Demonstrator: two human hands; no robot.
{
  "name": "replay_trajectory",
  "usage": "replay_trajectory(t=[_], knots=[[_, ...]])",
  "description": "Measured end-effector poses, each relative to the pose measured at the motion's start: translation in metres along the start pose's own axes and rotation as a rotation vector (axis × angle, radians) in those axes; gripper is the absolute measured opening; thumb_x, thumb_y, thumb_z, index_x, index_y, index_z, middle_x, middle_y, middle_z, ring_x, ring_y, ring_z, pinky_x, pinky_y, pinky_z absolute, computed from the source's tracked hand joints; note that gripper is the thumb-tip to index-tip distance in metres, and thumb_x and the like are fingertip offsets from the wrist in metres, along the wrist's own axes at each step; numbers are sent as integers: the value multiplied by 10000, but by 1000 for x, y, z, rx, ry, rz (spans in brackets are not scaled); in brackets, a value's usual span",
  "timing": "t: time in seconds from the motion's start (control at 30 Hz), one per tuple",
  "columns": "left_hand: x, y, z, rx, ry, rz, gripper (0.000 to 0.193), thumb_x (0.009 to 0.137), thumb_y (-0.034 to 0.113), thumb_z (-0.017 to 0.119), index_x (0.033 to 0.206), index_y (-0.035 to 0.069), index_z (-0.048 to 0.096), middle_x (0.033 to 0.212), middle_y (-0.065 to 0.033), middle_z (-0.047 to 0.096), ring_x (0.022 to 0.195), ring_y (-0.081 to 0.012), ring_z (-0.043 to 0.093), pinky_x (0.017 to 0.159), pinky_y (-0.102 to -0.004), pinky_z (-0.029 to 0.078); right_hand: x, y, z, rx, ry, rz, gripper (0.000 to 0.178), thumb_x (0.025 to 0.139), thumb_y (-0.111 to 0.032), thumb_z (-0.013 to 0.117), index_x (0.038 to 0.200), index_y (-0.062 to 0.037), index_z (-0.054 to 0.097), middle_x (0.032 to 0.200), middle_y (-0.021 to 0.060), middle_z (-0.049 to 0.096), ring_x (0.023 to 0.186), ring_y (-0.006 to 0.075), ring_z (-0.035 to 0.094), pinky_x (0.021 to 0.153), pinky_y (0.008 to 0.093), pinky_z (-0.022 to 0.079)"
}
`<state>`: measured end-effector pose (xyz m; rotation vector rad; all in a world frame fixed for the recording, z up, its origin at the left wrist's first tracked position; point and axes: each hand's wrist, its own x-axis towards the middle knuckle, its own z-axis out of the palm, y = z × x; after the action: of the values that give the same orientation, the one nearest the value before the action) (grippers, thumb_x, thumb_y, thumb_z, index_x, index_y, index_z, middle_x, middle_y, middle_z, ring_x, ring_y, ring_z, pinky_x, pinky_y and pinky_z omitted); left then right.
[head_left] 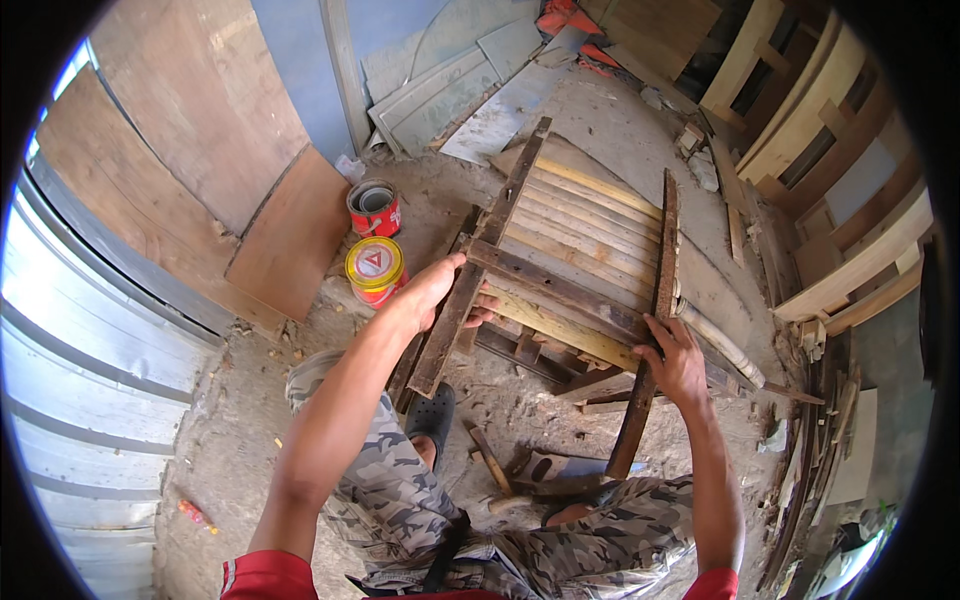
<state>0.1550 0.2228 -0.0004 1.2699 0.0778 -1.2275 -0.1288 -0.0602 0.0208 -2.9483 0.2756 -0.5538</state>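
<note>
My left hand (pixel 440 290) grips the left rail of a weathered slatted wooden frame (pixel 575 245). My right hand (pixel 672 360) clasps its curved right rail. Two red paint tins (pixel 375 240) stand near.

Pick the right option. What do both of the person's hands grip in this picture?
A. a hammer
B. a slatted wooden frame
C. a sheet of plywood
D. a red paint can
B: the left hand clasps one side rail of the wooden frame and the right hand clasps the other; the cans stand apart on the ground.

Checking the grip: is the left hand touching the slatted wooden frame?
Touching. The head view shows the left hand wrapped over the wooden frame's side rail.
</note>
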Motion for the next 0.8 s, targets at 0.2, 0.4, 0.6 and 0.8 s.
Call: replay_trajectory(t=[0.2,0.4,0.6,0.8], knots=[[8,-2,-10,42,-90,73,552,1071,466,250,1168,42,589,1004,-176,727,778,-242,701,673,-359,581,2,1,0,-19,-9,34,509,834,-257,779,1286,-59,654,1093,143,619,1011,354,613,885,449,509],[8,-1,-2,6,-19,69,546,1068,459,254,1164,40,591,1020,-177,732,773,-239,703,676,-347,579,2,-2,-1,-21,-7,28,516,835,-239,779,1300,-58,647,1106,144,616,1018,356,613,883,446,511],[8,0,-3,66,-1,75,546,1064,456,263,1183,42,597,1073,-172,739,795,-234,709,678,-348,576,3,3,0,-42,-18,-8,521,831,-224,782,1303,-52,644,1125,144,615,1039,349,608,888,444,512],[7,-2,-4,51,18,71,557,1062,460,266,1204,34,596,1081,-170,740,770,-232,710,655,-349,571,7,5,2,-25,-18,-18,543,828,-229,784,1321,-58,634,1135,142,615,1053,350,604,901,450,508]])
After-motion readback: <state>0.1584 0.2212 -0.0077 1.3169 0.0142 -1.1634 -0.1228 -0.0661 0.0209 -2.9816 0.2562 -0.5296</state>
